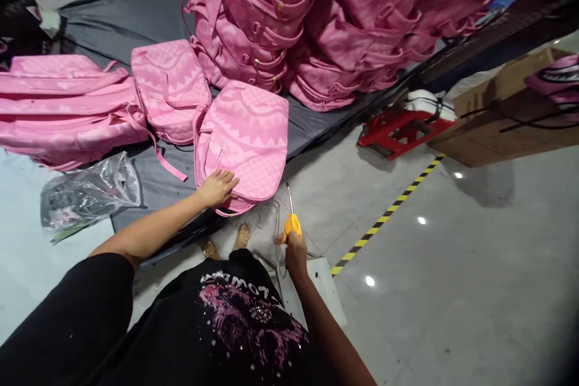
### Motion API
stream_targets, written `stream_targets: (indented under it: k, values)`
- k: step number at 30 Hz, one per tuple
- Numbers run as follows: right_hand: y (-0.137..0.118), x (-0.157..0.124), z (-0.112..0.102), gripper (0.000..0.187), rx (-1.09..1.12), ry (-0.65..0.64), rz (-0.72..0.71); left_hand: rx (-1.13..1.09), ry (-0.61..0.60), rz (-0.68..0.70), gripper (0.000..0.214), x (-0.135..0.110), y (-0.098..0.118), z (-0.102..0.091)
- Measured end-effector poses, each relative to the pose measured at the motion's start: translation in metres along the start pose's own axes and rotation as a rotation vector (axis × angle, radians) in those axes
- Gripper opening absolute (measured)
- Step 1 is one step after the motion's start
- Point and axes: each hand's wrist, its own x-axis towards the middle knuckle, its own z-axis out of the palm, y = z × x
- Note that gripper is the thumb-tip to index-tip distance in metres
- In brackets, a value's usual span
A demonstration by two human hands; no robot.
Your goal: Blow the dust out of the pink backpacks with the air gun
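My left hand (218, 186) rests with fingers spread on the lower edge of a pink patterned backpack (246, 139) lying flat on a dark grey sheet (113, 24). My right hand (295, 248) is closed around the yellow handle of a screwdriver (290, 212), whose metal shaft points up and away from me. The tool hangs over the pale floor, just right of the backpack. Below my hands I see my black printed shirt and my sandalled feet (226, 242).
More pink backpacks lie at the left (67, 105) and beside it (169, 87); a big heap (344, 18) fills the back. A crumpled plastic bag (90, 193), red stool (398, 129), cardboard box (506, 114) and yellow-black floor tape (384, 217) surround me.
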Motion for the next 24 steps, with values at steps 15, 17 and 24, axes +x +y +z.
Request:
stream_targets:
  k: [15, 17, 24]
  values:
    - [-0.032, 0.057, -0.003, 0.050, 0.200, -0.311, 0.237, -0.072, 0.025, -0.174, 0.089, 0.001, 0.055, 0.013]
    - [-0.038, 0.057, -0.012, 0.052, 0.193, -0.358, 0.192, -0.086, 0.032, -0.229, 0.094, 0.018, 0.072, 0.015]
    - [-0.015, 0.075, -0.043, 0.047, 0.165, -0.250, 0.222, -0.123, -0.020, -0.242, 0.050, 0.049, 0.077, 0.022]
